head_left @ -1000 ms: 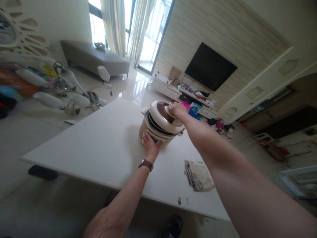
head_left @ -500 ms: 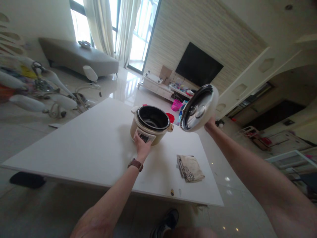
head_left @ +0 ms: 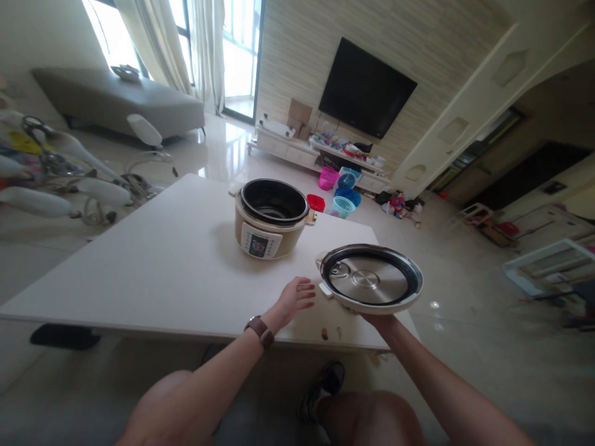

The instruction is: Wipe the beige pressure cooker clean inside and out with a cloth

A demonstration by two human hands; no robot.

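My right hand holds up the pressure cooker lid from below, its metal underside facing upward; most of the fingers are hidden beneath it. Just left of the lid is my left hand, empty, with its fingers apart and pointing toward the lid's edge. A dark watch band circles that wrist. The beige electric pressure cooker stands uncovered on the white table, showing its dark inner pot and a front control panel. The folded cloth seen earlier is hidden behind the lid.
Two small items lie near the table's front edge, one of them a dark trinket. Colourful baskets stand on the floor beyond the table. A white scooter-like frame is at left, and a TV hangs on the wall.
The lid has come down toward me and turned so its underside faces up. My left hand has let go of the cooker's front and moved right, toward the lid.
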